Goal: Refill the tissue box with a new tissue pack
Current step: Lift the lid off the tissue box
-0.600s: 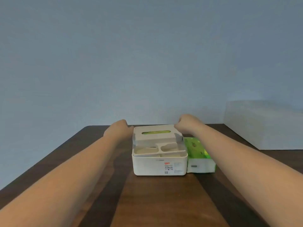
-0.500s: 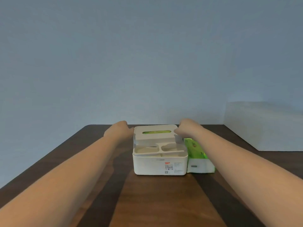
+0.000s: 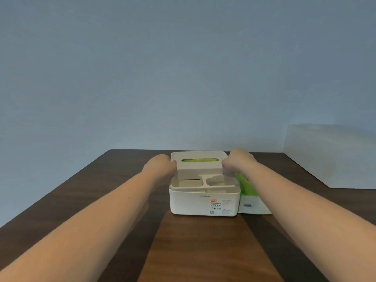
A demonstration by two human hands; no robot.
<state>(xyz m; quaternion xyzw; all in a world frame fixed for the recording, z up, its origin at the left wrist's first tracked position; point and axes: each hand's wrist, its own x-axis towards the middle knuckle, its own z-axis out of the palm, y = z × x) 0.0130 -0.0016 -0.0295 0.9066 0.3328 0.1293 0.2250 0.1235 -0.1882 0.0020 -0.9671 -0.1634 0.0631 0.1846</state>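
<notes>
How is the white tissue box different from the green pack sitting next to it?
The tissue box is plain white hard plastic; the green pack is green-topped. Both hands, left hand and right hand, grip the box's lid; the pack lies untouched. The box stands taller. Both rest on the table.

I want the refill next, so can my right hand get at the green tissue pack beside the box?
Probably yes. The green tissue pack lies on the table against the tissue box's right side, just below the right hand. Nothing covers it, but that hand is gripping the lid.
</notes>
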